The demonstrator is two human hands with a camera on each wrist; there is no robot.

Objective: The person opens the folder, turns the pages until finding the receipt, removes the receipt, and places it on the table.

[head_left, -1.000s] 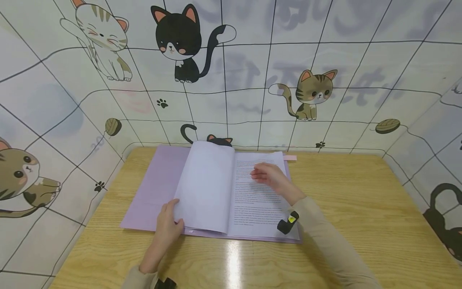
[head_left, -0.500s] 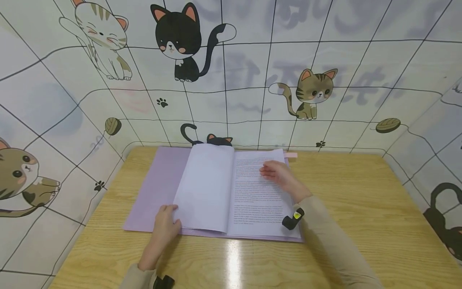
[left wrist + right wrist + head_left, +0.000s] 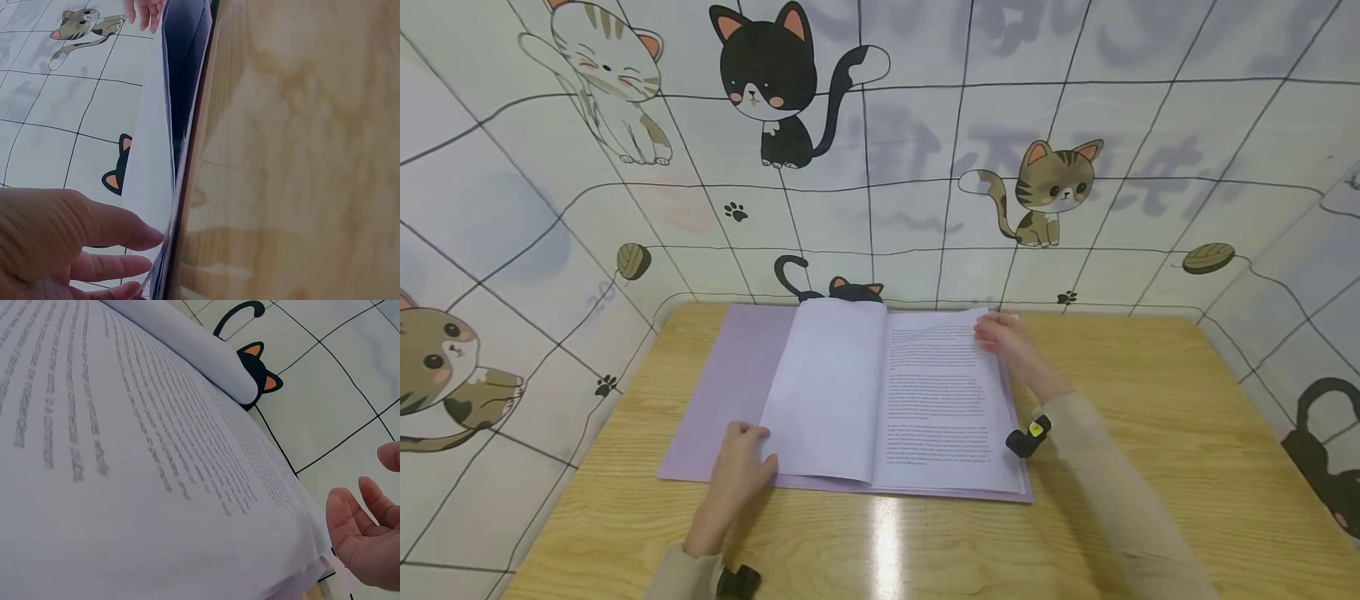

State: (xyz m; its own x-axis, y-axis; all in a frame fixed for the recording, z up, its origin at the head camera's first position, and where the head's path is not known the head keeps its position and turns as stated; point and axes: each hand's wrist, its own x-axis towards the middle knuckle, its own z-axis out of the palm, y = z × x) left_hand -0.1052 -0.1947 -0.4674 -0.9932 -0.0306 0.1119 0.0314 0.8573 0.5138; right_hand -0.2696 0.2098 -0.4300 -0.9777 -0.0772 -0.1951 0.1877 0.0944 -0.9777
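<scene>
A lilac folder (image 3: pixel 718 392) lies spread on the table with a stack of paper in it. The turned sheets on the left show a blank side (image 3: pixel 827 392), and the right side is a printed page (image 3: pixel 936 408). My left hand (image 3: pixel 741 462) rests at the lower left corner of the blank sheets; in the left wrist view its thumb (image 3: pixel 134 232) lies along the paper edge, fingers stretched out. At the printed page's top right corner is my right hand (image 3: pixel 1011 342), fingers loosely bent. In the right wrist view, the thumb and fingers (image 3: pixel 340 519) are apart beside the corner.
The wooden table (image 3: pixel 1150 433) extends on both sides of the folder. A wall sheet with cartoon cats (image 3: pixel 790 83) rises close behind it. Black wrist cameras (image 3: pixel 1028 437) sit on both sleeves.
My right hand has moved right, from over the printed text to the page's top right corner. My left hand has stayed at the lower left corner, shifting slightly left with the folder.
</scene>
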